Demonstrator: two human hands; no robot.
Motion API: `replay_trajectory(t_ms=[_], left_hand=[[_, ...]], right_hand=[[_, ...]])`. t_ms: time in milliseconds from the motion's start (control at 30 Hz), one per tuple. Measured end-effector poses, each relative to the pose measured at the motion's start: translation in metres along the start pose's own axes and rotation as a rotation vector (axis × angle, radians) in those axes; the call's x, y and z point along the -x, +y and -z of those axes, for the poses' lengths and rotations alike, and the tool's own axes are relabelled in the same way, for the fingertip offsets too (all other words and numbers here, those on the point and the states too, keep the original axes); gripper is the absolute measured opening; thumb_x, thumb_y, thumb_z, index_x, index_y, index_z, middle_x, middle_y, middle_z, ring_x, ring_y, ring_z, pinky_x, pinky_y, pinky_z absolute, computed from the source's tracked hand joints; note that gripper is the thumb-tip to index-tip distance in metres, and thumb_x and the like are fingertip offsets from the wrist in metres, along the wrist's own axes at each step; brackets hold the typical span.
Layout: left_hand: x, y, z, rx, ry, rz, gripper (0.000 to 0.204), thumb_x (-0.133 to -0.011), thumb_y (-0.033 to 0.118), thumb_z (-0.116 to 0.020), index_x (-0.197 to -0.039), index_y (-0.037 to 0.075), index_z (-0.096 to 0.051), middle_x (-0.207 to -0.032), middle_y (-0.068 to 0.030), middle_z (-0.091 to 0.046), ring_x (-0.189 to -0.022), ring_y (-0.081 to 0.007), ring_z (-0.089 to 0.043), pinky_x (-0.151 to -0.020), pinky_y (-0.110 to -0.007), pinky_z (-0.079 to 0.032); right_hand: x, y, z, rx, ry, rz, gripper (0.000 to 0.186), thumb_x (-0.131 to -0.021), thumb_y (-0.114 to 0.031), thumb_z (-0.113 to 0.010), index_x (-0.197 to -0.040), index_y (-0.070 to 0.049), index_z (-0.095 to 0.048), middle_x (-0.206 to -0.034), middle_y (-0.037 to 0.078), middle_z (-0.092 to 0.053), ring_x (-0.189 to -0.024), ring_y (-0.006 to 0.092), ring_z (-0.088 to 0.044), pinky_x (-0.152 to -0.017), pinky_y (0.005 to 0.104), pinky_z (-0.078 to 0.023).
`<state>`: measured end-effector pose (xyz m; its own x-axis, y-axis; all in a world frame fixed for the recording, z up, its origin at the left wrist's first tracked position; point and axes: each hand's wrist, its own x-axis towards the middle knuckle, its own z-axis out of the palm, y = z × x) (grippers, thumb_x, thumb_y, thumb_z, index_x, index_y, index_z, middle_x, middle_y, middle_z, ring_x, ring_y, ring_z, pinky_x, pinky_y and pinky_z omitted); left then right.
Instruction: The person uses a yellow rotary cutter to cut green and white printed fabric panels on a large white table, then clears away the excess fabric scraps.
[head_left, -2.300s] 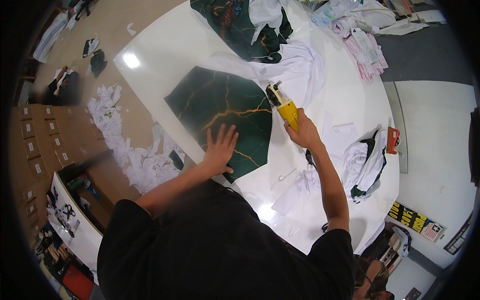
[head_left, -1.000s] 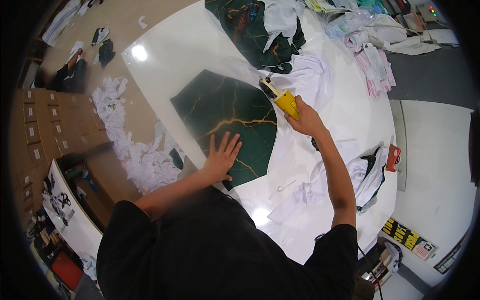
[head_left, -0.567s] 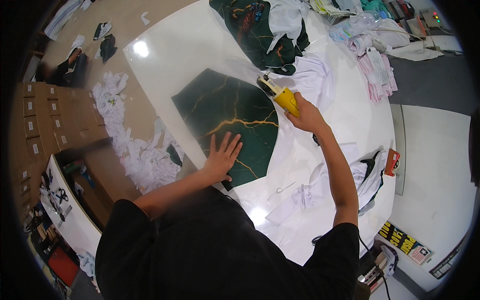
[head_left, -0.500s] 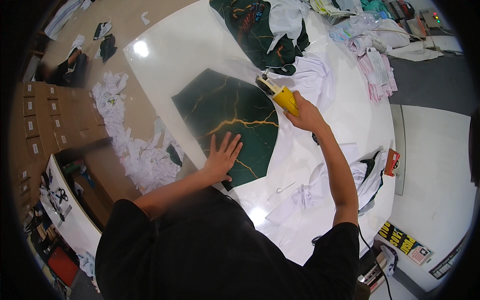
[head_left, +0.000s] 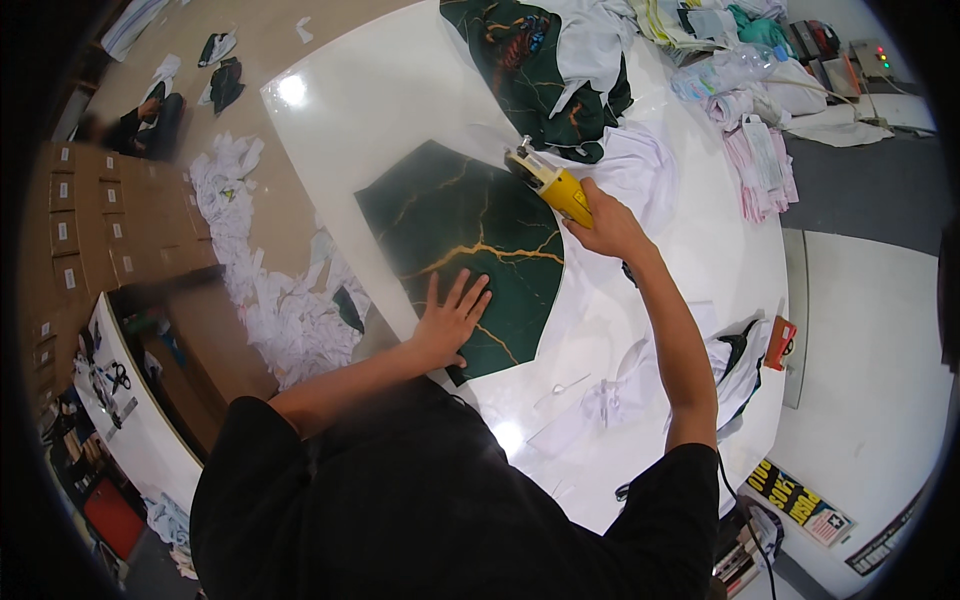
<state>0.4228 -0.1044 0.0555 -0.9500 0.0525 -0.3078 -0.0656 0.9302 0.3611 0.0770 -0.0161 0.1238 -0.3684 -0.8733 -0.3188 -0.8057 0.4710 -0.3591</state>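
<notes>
Head view: dark green fabric (head_left: 480, 215) lies flat on the white table (head_left: 350, 115) — the left hand (head_left: 450, 318) (fingers spread) should press evenly, and the right hand (head_left: 608, 222), wrapped round the yellow cutter (head_left: 563, 192), should guide smoothly.

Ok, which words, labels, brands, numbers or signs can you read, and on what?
Printed words aren't copied here; places only:
Yellow-and-black sign, lower right: large lettering, legible in part.
Dark sign beside it: white lettering, blurred.
Brown boxes: white labels, too small to read.
Yellow cutter in the right hand: small dark marking, unreadable.
</notes>
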Motion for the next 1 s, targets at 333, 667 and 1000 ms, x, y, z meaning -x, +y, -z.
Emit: replay_trajectory(t_ms=[333,667,1000], left_hand=[[0.000,0.000,-0.005,-0.016,0.023,0.001,0.138,-0.052,0.056,-0.096,-0.163,0.006,-0.032,-0.174,-0.0193,-0.012,-0.160,-0.0459,-0.009,-0.118,-0.080,-0.009],[0.000,0.000,-0.003,-0.013,0.001,0.007,0.137,-0.052,0.055,-0.096,-0.163,0.006,-0.032,-0.174,-0.0182,-0.012,-0.160,-0.0446,-0.009,-0.118,-0.080,-0.011],[0.000,0.000,-0.005,-0.059,0.002,0.006,0.137,-0.053,0.060,-0.094,-0.164,0.007,-0.032,-0.175,-0.0165,-0.012,-0.160,-0.0435,-0.008,-0.118,-0.079,-0.013]], right_hand=[[-0.024,-0.016,0.007,0.022,-0.058,0.018,0.056,-0.088,-0.031,-0.075,-0.128,-0.006,-0.045,-0.105,0.028,-0.072,-0.096,0.0474,-0.070,-0.081,0.0520,-0.056],[-0.049,-0.029,0.004,0.007,-0.037,0.132,0.059,-0.086,-0.029,-0.076,-0.128,-0.004,-0.043,-0.100,0.030,-0.071,-0.094,0.0489,-0.069,-0.079,0.0516,-0.055],[-0.069,-0.045,0.001,-0.023,-0.019,0.203,0.054,-0.086,-0.029,-0.076,-0.121,-0.004,-0.043,-0.098,0.031,-0.069,-0.094,0.0507,-0.067,-0.078,0.0530,-0.053]])
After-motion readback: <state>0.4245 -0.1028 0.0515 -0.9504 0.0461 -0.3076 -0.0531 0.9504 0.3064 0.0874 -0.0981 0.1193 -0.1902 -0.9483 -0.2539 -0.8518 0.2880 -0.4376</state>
